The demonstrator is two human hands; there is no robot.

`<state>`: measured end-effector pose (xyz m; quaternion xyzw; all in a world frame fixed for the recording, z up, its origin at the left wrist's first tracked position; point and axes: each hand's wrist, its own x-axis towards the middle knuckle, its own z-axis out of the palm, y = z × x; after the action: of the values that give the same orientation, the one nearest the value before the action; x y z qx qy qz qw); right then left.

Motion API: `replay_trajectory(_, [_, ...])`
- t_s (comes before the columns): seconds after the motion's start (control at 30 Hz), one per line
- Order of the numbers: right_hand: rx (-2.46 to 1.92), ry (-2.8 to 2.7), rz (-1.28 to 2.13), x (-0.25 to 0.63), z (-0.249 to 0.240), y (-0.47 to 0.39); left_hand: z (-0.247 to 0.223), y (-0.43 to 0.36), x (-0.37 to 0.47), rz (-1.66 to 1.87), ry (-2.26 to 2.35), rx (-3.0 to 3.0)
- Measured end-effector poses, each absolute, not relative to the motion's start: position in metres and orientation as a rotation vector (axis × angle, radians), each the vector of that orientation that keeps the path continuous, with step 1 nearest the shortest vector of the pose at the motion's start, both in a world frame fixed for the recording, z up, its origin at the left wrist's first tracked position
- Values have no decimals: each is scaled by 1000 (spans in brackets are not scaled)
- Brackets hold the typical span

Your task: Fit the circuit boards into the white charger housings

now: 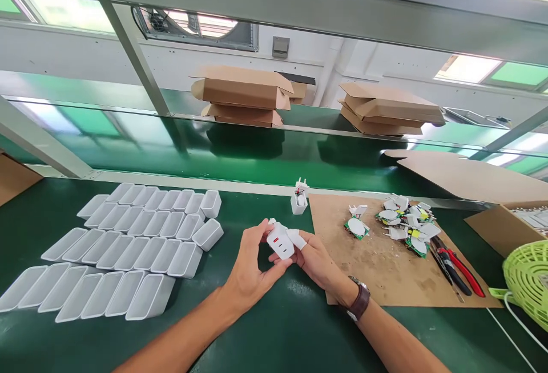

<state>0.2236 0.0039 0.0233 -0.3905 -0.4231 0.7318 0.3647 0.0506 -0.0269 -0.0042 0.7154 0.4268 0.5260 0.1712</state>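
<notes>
Both hands meet over the green table and hold one white charger [280, 242] with red-lined ports facing me. My left hand [252, 264] cups it from the left and below. My right hand [314, 259], with white finger cots and a wristwatch, grips its right side. Rows of empty white charger shells [124, 250] lie to the left. A single shell with a plug part standing in it [299, 199] sits just beyond the hands. A pile of circuit boards with white plug plates [402, 224] rests on a brown cardboard sheet [385, 276] at the right.
Red-handled pliers [458, 267] lie on the cardboard's right side. A green plastic fan guard [528, 279] and an open carton [509, 222] stand at the far right. A green conveyor belt [257, 153] runs behind, with flat cardboard boxes [244, 96] stacked beyond it.
</notes>
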Motion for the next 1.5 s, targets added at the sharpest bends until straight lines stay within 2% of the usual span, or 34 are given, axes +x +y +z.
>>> replay_trajectory(0.37, [-1034,-1118,1877,223,21,3,-2,-25,50,1458,1238,2037])
replay_trajectory(0.6, [-1001,-1511,1234,231,14,10,-9,-20,45,1332,1512,2100])
replay_trajectory(0.77, [-1232,-1582,695,259,0,37,-14,13,46,1234,1561,1692])
replay_trajectory(0.87, [-1280,-1643,636,274,-11,50,-10,42,61,1209,1554,1518])
replay_trajectory(1.07, [-1257,-1900,559,281,-15,46,-4,72,97,1177,1506,1550])
replay_trajectory(1.2, [-1347,-2012,467,279,0,38,4,54,92,1127,1455,1650])
replay_trajectory(1.3, [-1492,-2047,343,287,21,36,20,31,56,1078,1441,2055])
replay_trajectory(1.4, [-1704,-2019,189,308,44,35,38,14,0,1039,1596,2622])
replay_trajectory(1.5, [-1932,-1971,82,336,58,30,45,6,-55,883,1881,2839])
